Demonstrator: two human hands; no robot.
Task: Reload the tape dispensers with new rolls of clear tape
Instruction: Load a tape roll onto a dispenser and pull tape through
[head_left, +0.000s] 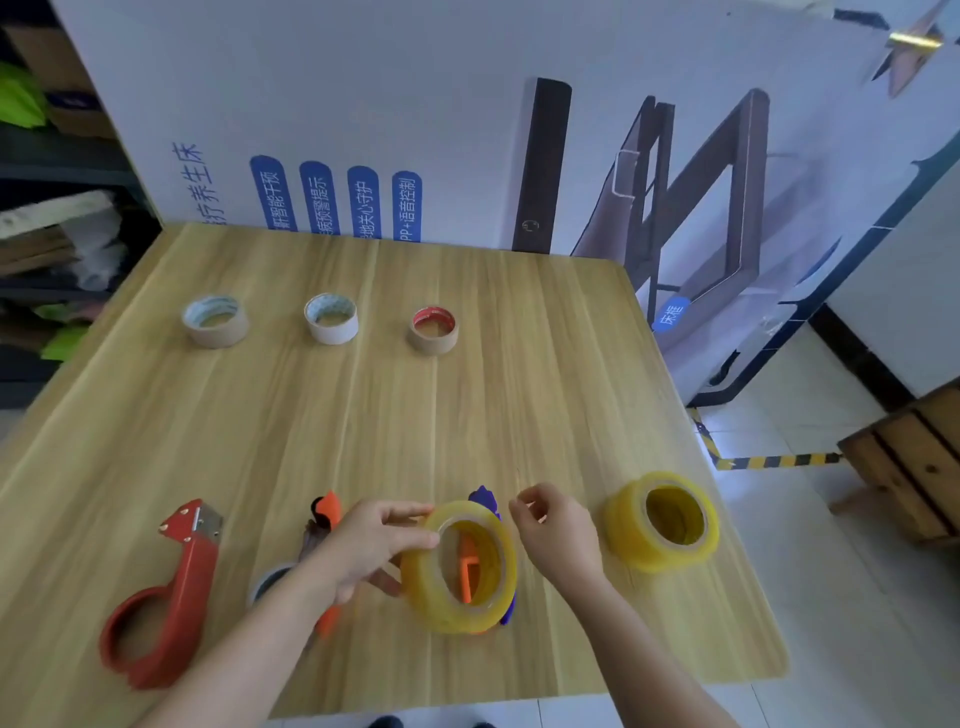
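A yellowish clear tape roll (431, 597) sits on a blue dispenser (488, 500) with an orange hub (467, 566) showing through its core, near the table's front. My left hand (371, 545) grips the roll's left rim, thumb on top. My right hand (550, 525) hovers just right of the roll, thumb and finger pinched together on what may be the tape end; I cannot tell. A second clear roll (628, 535) lies flat at the right. A red dispenser (166, 608) lies at the front left. An orange dispenser (327, 512) is partly hidden behind my left arm.
Three smaller tape rolls stand in a row at the back: beige (215, 332), white (332, 332) and brown with a red core (434, 340). A printed board (363, 130) rises behind the wooden table (363, 415). A wooden crate (914, 467) stands on the floor at the right.
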